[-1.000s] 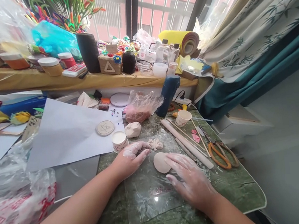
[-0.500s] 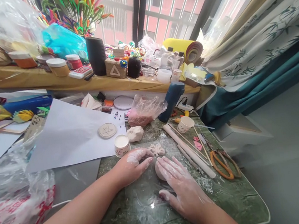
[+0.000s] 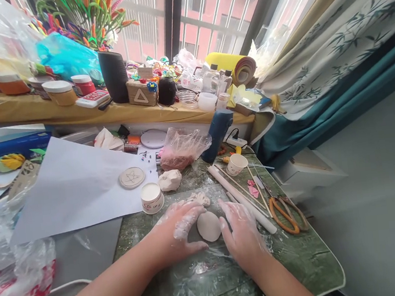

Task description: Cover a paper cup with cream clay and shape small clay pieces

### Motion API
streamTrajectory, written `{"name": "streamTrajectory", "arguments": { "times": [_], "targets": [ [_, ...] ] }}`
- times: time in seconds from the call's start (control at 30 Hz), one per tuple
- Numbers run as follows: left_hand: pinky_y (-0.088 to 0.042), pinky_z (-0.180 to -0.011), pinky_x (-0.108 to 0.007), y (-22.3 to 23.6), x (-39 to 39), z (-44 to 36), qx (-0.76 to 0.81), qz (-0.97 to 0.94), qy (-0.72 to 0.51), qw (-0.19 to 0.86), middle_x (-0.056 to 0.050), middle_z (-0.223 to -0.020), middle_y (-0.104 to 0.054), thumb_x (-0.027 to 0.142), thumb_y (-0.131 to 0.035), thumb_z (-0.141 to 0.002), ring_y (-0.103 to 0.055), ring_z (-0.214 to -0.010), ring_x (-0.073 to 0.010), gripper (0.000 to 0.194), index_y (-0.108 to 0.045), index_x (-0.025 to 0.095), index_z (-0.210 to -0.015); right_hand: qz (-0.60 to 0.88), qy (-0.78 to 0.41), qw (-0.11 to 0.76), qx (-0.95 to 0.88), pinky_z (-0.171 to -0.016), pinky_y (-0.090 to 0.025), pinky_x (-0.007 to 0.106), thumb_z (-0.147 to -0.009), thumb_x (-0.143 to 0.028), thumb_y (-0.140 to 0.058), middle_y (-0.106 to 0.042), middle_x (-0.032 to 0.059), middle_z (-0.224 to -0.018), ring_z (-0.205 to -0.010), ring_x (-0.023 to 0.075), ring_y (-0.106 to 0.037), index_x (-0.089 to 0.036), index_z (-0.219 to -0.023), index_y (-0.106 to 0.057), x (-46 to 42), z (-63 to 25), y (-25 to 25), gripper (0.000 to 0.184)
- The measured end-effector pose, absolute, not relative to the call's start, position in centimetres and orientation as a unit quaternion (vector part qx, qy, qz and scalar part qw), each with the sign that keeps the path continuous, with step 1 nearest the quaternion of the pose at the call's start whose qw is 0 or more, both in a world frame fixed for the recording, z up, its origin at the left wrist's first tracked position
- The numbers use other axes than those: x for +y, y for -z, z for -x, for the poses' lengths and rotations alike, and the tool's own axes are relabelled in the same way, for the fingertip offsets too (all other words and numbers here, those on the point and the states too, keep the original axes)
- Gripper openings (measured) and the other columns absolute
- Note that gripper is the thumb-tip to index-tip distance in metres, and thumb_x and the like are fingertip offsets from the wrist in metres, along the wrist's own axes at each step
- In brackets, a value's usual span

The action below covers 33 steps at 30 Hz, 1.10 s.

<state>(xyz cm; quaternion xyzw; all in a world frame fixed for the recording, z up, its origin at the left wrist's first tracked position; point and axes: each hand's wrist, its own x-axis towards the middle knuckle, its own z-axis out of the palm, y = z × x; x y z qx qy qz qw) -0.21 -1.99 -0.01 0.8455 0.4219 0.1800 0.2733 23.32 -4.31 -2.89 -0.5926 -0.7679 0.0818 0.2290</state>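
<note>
A round, flat disc of pale clay lies on a clear plastic sheet dusted with white powder. My left hand curves around the disc's left side, thumb and fingers apart. On the opposite side is my right hand, its thumb close to the disc's edge and its fingers stretched forward. White powder coats both hands. Whether either one touches the disc I cannot tell. Just beyond the fingertips sit crumpled clay scraps, with a larger clay lump and a white-filled paper cup behind.
To the right lie a pale rolling pin, thin sticks, orange-handled scissors and another paper cup. A clay disc marked with a star rests on white paper. A dark blue bottle stands at the back.
My right hand has lifted off the clay disc and shifted to its right side, uncovering it. My left hand has come nearer the disc's left edge, its thumb spread. The view has turned slightly.
</note>
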Motion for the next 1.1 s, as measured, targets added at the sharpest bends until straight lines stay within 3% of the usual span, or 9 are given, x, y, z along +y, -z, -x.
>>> {"name": "streamTrajectory", "arguments": {
  "times": [0.13, 0.3, 0.5, 0.63, 0.9, 1.0, 1.1],
  "targets": [
    [-0.030, -0.118, -0.060, 0.1, -2.2, -1.3, 0.434, -0.843, -0.162, 0.274, -0.011, -0.148, -0.055, 0.043, -0.087, -0.069, -0.043, -0.139, -0.0402, 0.085, -0.049, 0.026, -0.143, 0.618, -0.208, 0.235, -0.721, -0.112, -0.045, 0.050, -0.094, -0.019, -0.044, -0.063, 0.0121, -0.137, -0.131, 0.0287, -0.056, -0.019, -0.142, -0.056, -4.3, -22.9, 1.1, 0.049],
    [-0.031, -0.115, -0.059, 0.0, -2.1, -2.3, 0.416, -0.847, -0.174, 0.282, -0.006, -0.143, -0.060, 0.037, -0.083, -0.074, -0.046, -0.136, -0.0378, 0.073, -0.051, 0.031, -0.140, 0.628, -0.377, 0.231, -0.640, -0.115, -0.041, 0.046, -0.089, -0.021, -0.050, -0.063, 0.0092, -0.138, -0.130, 0.0260, -0.056, -0.021, -0.141, -0.056, -4.6, -22.5, -0.8, 0.052],
    [-0.027, -0.117, -0.061, 0.4, -2.1, -2.3, 0.434, -0.837, -0.162, 0.291, -0.008, -0.146, -0.057, 0.035, -0.080, -0.076, -0.042, -0.138, -0.0395, 0.075, -0.047, 0.027, -0.143, 0.598, -0.526, 0.289, -0.532, -0.102, -0.050, 0.038, -0.078, -0.018, -0.052, -0.070, 0.0073, -0.120, -0.111, 0.0228, -0.066, -0.020, -0.131, -0.060, -2.8, -22.8, 0.1, 0.054],
    [-0.032, -0.114, -0.057, 0.1, -2.3, -2.4, 0.410, -0.844, -0.189, 0.291, -0.008, -0.138, -0.060, 0.029, -0.075, -0.079, -0.049, -0.128, -0.0349, 0.061, -0.052, 0.028, -0.136, 0.593, -0.557, 0.307, -0.494, -0.095, -0.052, 0.037, -0.075, -0.022, -0.059, -0.073, 0.0079, -0.111, -0.106, 0.0232, -0.068, -0.017, -0.122, -0.064, -1.5, -22.9, 0.3, 0.047],
    [-0.042, -0.111, -0.051, 0.0, -2.3, -2.1, 0.359, -0.840, -0.239, 0.330, -0.008, -0.144, -0.054, 0.023, -0.080, -0.075, -0.052, -0.128, -0.0331, 0.068, -0.052, 0.030, -0.137, 0.541, -0.541, 0.275, -0.582, -0.089, -0.055, 0.037, -0.075, -0.019, -0.070, -0.074, 0.0054, -0.102, -0.096, 0.0220, -0.070, -0.019, -0.117, -0.065, -1.7, -22.2, -0.7, 0.042],
    [-0.041, -0.114, -0.048, 0.1, -2.1, -1.8, 0.359, -0.804, -0.296, 0.370, -0.008, -0.143, -0.056, 0.025, -0.077, -0.079, -0.052, -0.131, -0.0306, 0.066, -0.050, 0.030, -0.138, 0.523, -0.556, 0.328, -0.556, -0.085, -0.056, 0.036, -0.077, -0.024, -0.075, -0.073, 0.0046, -0.095, -0.092, 0.0219, -0.069, -0.020, -0.116, -0.067, -2.2, -22.1, -1.0, 0.040],
    [-0.052, -0.100, -0.042, 0.5, -2.0, -1.7, 0.381, -0.736, -0.331, 0.452, -0.007, -0.128, -0.065, 0.027, -0.074, -0.082, -0.064, -0.114, -0.0259, 0.056, -0.053, 0.027, -0.134, 0.485, -0.614, 0.410, -0.470, -0.081, -0.056, 0.034, -0.075, -0.036, -0.083, -0.073, 0.0061, -0.096, -0.089, 0.0218, -0.070, -0.020, -0.111, -0.067, -3.0, -22.0, -1.2, 0.043]
  ]
}}
